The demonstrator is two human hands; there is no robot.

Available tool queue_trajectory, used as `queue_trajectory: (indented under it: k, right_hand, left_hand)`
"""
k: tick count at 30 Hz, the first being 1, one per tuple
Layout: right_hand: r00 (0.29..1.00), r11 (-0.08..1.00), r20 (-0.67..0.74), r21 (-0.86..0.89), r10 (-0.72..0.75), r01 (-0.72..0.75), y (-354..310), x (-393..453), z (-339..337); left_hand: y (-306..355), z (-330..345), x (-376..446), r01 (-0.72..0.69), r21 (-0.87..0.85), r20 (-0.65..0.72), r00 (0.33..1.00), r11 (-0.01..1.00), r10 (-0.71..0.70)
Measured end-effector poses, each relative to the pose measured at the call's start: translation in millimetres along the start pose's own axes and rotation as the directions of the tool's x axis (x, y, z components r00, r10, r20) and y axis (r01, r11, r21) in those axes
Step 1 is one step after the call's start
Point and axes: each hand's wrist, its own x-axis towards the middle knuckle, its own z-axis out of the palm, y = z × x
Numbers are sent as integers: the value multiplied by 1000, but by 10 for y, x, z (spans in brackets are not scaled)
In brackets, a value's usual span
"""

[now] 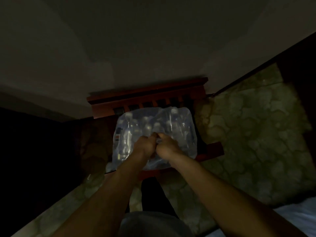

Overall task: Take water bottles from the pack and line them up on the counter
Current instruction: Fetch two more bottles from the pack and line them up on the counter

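Observation:
A pack of water bottles (174,124), wrapped in clear plastic film, lies on a dark red wooden chair (148,93). Several bottle caps and bottle bodies show through the film. My left hand (144,145) and my right hand (168,146) meet at the middle of the pack's top. Both pinch the plastic film between curled fingers, knuckle to knuckle. The scene is dim and the film under the hands is hidden.
The chair stands against a pale wall (136,48). A patterned green-grey floor (256,134) spreads to the right and below. A dark area fills the left. A pale cloth (301,218) shows at the lower right corner.

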Motion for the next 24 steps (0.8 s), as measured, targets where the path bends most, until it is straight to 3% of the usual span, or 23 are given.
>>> queue_trajectory:
  k: [4,7,9,12,14,16,18,20,24]
  right_hand:
    - [997,960,56,-270,-61,74,-228,-312,-53]
    - [979,836,180,-520,-96,177,-413,-499,-56]
    - [930,880,363,-423,-53,215,-555,-567,-168]
    - [789,996,614,-70,0,55,-634,-550,-468]
    - [860,1000,510,28,-6,-10,-549,-427,-514]
    - [969,990,238,102,66,-93,-379,-165,-380]
    - [988,991,93,41,125,-129,-236,67,-157]
    - [990,990,93,-106,108,-98,-99,238,64]
    - [996,994,80,-103,43,-35,90,427,300]
  left_hand:
    - [119,-71,-100,172,-355,227,969,919,-94]
    - [148,-233,-223,254,-331,383,916,909,-117]
    - [112,-377,-260,250,-298,416,903,921,-111]
    - [65,-605,-271,188,-286,367,927,940,-74]
    - [52,-731,-311,131,-156,237,967,979,-92]
    - [33,-839,-349,87,-34,136,987,996,-81]
    - [18,-900,-386,42,4,144,989,999,-42]
    - [-20,-919,-440,27,29,147,989,999,-31]
    - [-124,-948,-532,23,64,135,990,998,-31]
